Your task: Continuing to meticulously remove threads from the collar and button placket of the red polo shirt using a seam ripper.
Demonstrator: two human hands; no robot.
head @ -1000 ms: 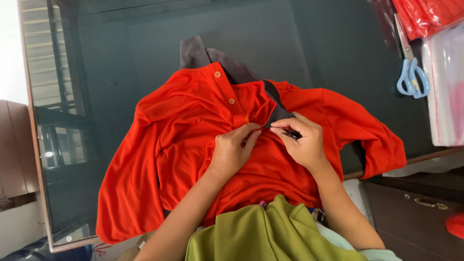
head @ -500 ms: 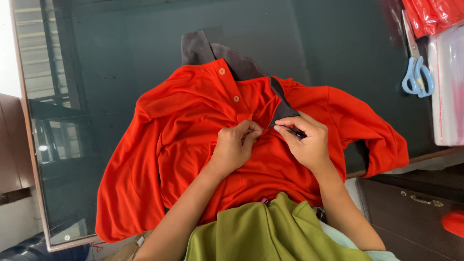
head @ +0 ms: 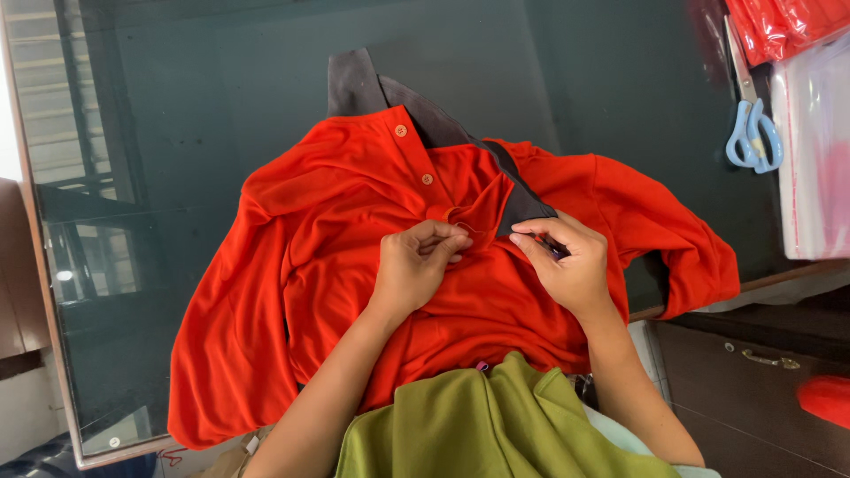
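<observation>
Head view: the orange shirt (head: 354, 265) lies spread on the glass table (head: 177, 133). The left hand (head: 416, 265) pinches its placket; the right hand (head: 567, 265) pinches the grey collar (head: 522, 204). The fabric looks light, soft, limp; seams and collar likely grip best.

An orange polo shirt with a dark grey collar (head: 354, 265) lies on a dark glass tabletop (head: 221, 106). The left hand (head: 416, 265) and right hand (head: 567, 265) pinch its placket; blue-handled scissors (head: 753, 133) lie far right.
</observation>
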